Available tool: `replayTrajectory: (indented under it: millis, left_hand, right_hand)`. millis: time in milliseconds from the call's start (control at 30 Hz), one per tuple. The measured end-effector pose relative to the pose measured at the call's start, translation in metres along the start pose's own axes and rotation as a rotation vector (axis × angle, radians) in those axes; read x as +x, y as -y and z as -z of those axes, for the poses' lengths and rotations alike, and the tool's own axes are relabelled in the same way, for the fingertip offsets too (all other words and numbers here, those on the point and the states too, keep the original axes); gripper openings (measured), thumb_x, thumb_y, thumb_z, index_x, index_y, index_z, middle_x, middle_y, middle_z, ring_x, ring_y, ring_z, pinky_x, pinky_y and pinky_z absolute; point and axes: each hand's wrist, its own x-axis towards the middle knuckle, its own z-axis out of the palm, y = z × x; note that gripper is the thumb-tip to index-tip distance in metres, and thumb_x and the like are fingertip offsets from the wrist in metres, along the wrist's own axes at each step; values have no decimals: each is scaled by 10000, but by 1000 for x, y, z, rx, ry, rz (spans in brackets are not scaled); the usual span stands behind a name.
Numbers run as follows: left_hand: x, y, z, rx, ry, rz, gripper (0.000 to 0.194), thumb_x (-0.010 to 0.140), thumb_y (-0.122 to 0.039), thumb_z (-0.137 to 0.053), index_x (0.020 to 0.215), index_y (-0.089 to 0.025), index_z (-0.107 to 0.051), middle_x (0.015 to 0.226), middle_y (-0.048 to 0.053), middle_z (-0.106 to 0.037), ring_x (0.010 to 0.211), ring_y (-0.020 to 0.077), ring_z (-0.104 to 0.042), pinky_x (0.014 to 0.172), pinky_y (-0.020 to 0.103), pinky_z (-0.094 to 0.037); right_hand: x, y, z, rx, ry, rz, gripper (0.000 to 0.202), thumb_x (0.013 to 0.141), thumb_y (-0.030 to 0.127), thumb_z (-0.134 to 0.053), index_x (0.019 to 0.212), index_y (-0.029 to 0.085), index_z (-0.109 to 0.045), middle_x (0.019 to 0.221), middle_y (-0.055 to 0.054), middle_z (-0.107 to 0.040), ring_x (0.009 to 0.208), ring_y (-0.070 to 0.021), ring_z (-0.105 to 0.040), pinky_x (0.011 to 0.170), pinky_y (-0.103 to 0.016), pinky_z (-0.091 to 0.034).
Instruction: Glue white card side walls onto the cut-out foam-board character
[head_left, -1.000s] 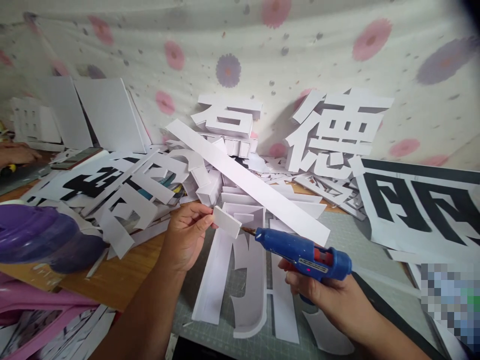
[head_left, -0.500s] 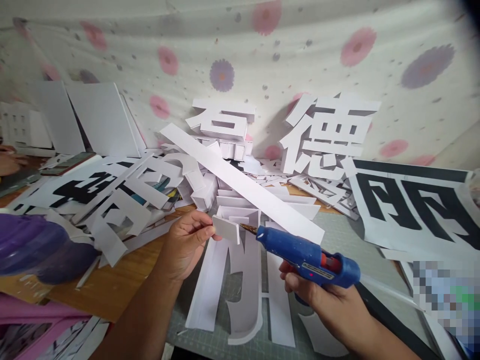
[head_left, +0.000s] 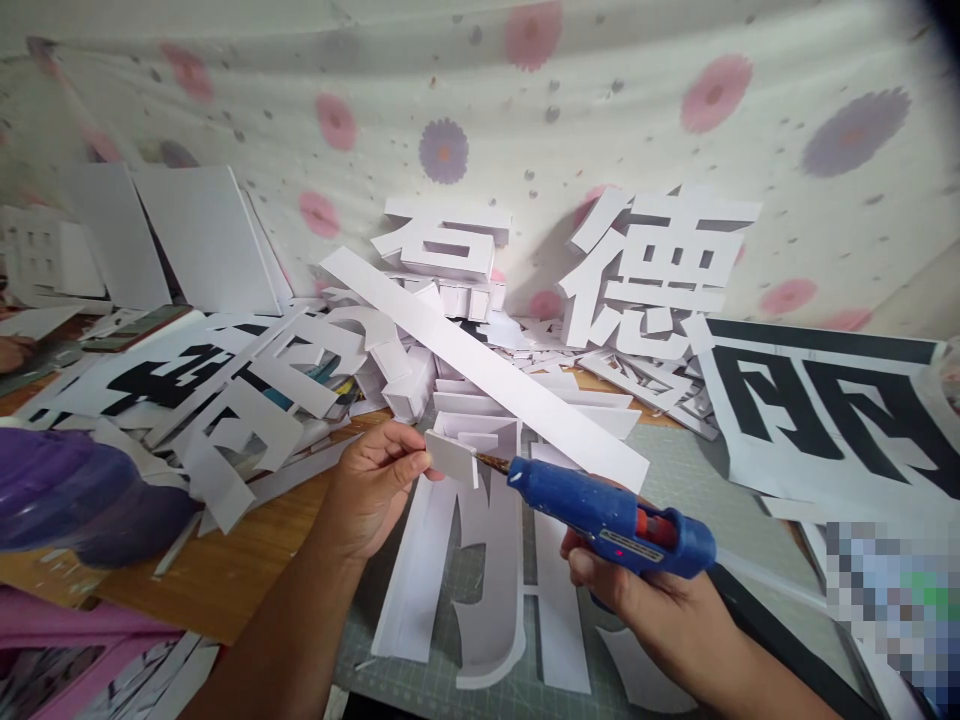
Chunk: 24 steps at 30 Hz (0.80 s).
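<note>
Over the left side of the green mat (head_left: 720,510), the left hand (head_left: 379,490) pinches a small white piece (head_left: 450,460) between thumb and fingers. The right hand (head_left: 649,605) is wrapped around a blue glue gun (head_left: 570,492), with its tip right at the piece's right edge. A small label (head_left: 632,545) sits on the gun, but its words are too tiny to read. Below the hands, a white letter frame (head_left: 495,590) lies near the mat's front edge. Toward the far edge of the desk (head_left: 259,560), a big white sign (head_left: 660,298) reads 德. On the right, a paper sheet (head_left: 799,420) has black writing that looks like 丽.
</note>
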Motion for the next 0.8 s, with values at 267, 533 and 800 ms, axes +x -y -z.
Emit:
replayTrajectory:
  millis: [267, 533, 800]
  left_hand:
    - [2, 2, 2, -8, -24, -9, 199, 574, -193, -879, 691, -193, -718, 624, -8, -656, 565, 110, -626, 553, 201, -569]
    - [2, 1, 3, -22, -50, -44, 211, 554, -206, -888, 674, -186, -715, 605, -11, -643, 556, 96, -616, 551, 176, -560]
    - [4, 3, 8, -18, -103, -27, 239, 529, -224, -896, 669, -186, -706, 642, -16, -633, 582, 90, -598, 546, 170, -550]
  right_hand:
    - [-1, -5, -3, -69, -6, 69, 399, 936, 534, -488, 744, 204, -606, 780, -51, -551, 683, -171, -551, 563, -264, -502]
    - [-8, -16, -7, -34, -47, -12, 361, 877, 576, -564, 855, 232, -672, 781, -56, -595, 665, -190, -576, 584, -301, -528]
    - [-9, -15, -9, -69, -92, -5, 304, 862, 518, -596, 941, 235, -674, 800, -56, -607, 679, -194, -588, 599, -308, -537]
